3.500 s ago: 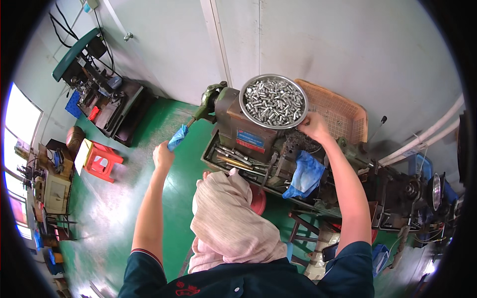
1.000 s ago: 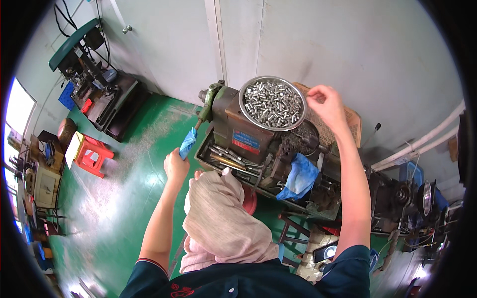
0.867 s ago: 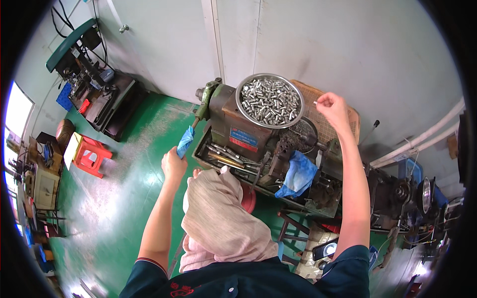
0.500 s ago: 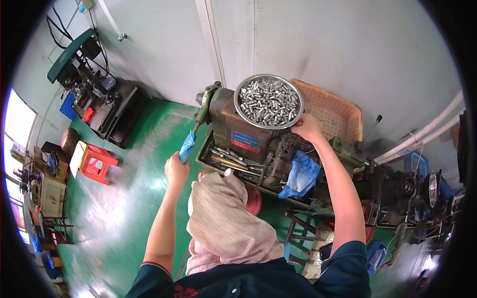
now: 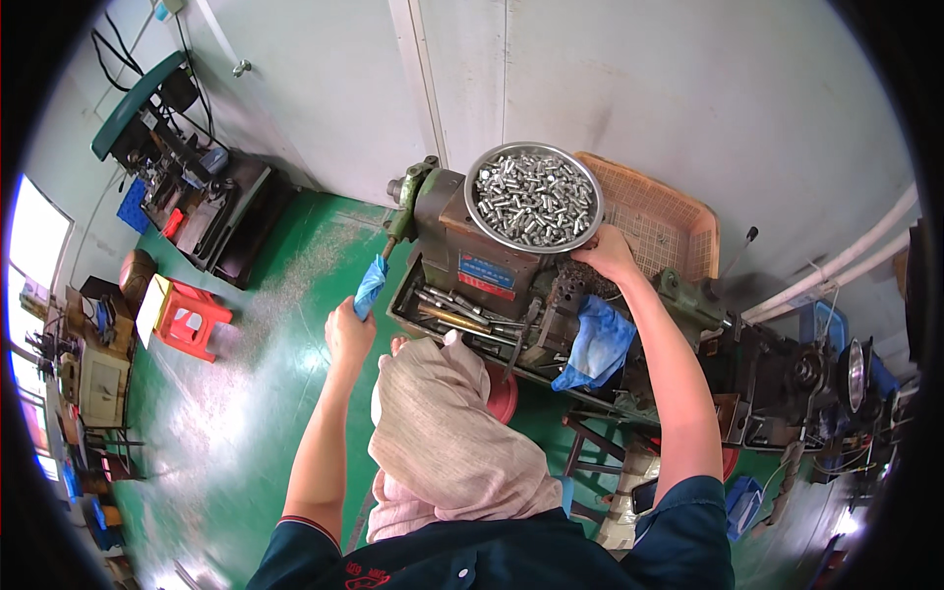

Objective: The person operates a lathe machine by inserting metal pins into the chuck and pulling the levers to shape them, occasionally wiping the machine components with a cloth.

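My left hand is closed round the end of a lever handle wrapped in blue cloth or film, at the left end of a small bench lathe. My right hand is at the machine's middle, just under the right rim of a round steel bowl. Its fingers curl in, and the tips and whatever they pinch are hidden. Short shiny metal pins fill the bowl, which sits on top of the machine. A blue-and-white rag hangs over the machine's front, below my right wrist.
Behind the bowl stands an orange plastic basket. Metal rods and tools lie in the machine's tray. A beige cloth covers my lap. A red stool and a drill press stand to the left, more machinery to the right.
The view has shifted very slightly. Both hands keep their places, the left on the lever and the right beside the bowl.
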`<state>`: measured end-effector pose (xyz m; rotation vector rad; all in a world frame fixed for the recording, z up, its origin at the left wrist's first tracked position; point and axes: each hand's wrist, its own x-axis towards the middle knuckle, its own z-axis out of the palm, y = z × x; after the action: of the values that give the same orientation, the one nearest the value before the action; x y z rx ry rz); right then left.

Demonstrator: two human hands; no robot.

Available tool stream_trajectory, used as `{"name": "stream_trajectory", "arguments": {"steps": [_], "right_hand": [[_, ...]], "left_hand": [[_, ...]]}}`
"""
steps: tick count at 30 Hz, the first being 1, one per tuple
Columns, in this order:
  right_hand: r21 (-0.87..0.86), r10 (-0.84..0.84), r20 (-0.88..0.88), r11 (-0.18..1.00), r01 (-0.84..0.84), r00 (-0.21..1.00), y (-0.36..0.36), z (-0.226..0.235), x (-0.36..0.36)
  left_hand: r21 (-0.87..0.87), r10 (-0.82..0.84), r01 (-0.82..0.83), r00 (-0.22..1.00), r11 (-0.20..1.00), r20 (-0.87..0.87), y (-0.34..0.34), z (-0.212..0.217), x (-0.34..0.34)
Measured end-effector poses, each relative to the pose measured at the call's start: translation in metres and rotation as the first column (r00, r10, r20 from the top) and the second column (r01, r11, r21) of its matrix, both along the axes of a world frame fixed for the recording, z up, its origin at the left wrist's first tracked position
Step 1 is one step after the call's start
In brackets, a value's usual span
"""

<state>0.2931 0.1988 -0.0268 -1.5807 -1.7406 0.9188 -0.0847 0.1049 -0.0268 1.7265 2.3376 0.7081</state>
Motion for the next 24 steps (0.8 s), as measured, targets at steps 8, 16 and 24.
{"name": "stream_trajectory", "arguments": {"steps": [8,16,24], "right_hand": [[0.055,-0.027,-0.052,0.998,0.03,0.998,0.001,-0.004,-0.005],[0.06,-0.02,0.047,0.998,0.018,0.999,-0.007,0.029,-0.012],[0.257,-0.295,0.745,0.955,0.15,0.598,0.003,0.056,0.119]], "left_hand": [[-0.018,0.012,-0.012,1.0,1.0,-0.013,0.002,-0.003,-0.001],[-0.043,-0.004,-0.004,0.984,0.999,-0.18,0.027,-0.003,-0.053],[-0.07,-0.012,-0.001,0.984,0.998,-0.18,0.04,-0.008,-0.072]]}}
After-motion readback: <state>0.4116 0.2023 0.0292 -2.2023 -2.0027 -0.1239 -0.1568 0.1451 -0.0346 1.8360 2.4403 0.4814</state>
